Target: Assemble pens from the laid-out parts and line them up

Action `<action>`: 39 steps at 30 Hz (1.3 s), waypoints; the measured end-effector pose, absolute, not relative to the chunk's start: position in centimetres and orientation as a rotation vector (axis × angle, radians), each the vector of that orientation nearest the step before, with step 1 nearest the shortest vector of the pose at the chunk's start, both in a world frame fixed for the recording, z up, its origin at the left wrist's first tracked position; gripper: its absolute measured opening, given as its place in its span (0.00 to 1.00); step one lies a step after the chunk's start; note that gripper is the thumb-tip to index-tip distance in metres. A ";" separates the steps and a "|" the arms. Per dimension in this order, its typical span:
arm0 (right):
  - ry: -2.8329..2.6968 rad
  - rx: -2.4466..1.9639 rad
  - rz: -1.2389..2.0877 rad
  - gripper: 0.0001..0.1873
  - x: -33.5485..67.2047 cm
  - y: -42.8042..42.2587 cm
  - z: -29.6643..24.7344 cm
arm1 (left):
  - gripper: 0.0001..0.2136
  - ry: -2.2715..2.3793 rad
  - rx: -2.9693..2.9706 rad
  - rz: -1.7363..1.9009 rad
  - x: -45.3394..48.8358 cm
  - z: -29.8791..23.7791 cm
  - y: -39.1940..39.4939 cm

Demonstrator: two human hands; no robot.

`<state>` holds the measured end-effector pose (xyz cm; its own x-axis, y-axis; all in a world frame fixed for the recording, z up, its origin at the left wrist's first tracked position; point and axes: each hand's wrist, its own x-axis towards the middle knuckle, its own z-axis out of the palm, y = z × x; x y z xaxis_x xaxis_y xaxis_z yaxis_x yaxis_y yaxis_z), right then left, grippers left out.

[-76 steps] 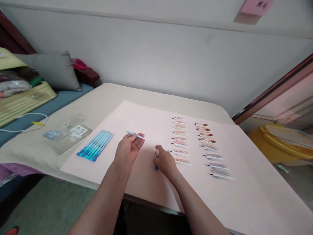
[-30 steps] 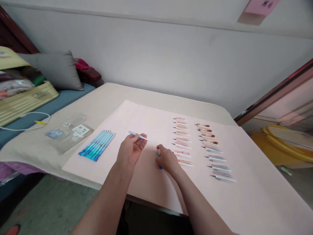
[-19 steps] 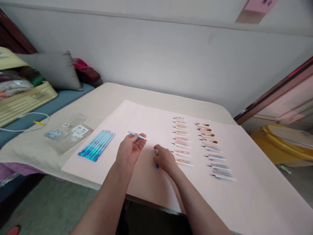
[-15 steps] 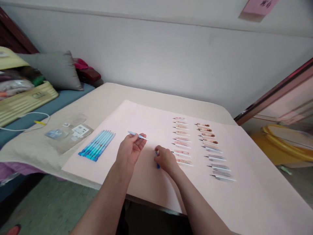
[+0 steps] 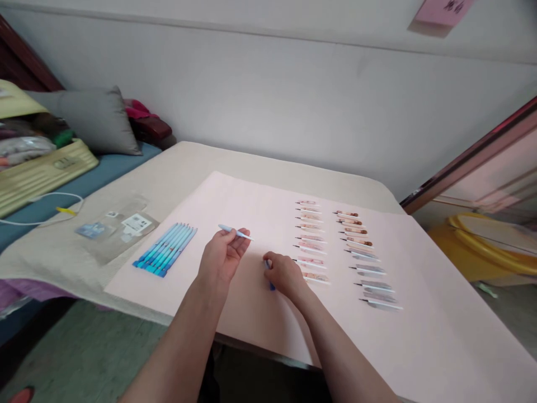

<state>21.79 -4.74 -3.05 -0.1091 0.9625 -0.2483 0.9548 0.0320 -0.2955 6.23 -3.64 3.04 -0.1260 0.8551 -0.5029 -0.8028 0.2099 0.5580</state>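
My left hand (image 5: 222, 252) holds a slim light-blue pen part (image 5: 227, 228) between thumb and fingers, a thin white end sticking out to the right. To its right, my right hand (image 5: 285, 272) is closed, low over the pink sheet, on a blue pen barrel (image 5: 272, 286); only its dark blue end shows beneath the fingers. Left of my hands lie several blue pens (image 5: 165, 249) side by side. Beyond my right hand is a column of pen refills with pink patterned pieces (image 5: 310, 226), and farther right a second column with brown and grey pieces (image 5: 369, 270).
A pink sheet (image 5: 243, 196) covers much of the cloth-covered table (image 5: 188, 159). Clear plastic packaging (image 5: 113, 246) lies on the cloth at left. A yellow basket (image 5: 46, 170) and a grey pillow (image 5: 96, 117) are farther left. A yellow tub (image 5: 457, 252) stands at the right.
Both hands keep nearly the same place and hold. The whole view shifts very slightly; nothing is visibly taken up or let go.
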 end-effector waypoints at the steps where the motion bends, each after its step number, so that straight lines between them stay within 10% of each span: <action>1: -2.248 -2.093 0.608 0.22 21.9 -4.8 -3.0 | 0.06 0.927 0.071 1.421 6.2 3.0 -3.6; 9: -2.349 -2.139 0.460 0.10 22.3 -5.2 -2.0 | 0.06 0.901 0.065 1.431 6.1 2.9 -3.5; 39: -2.563 -1.822 0.434 0.22 21.7 -5.0 -2.8 | 0.06 0.925 0.062 1.432 6.0 3.1 -3.6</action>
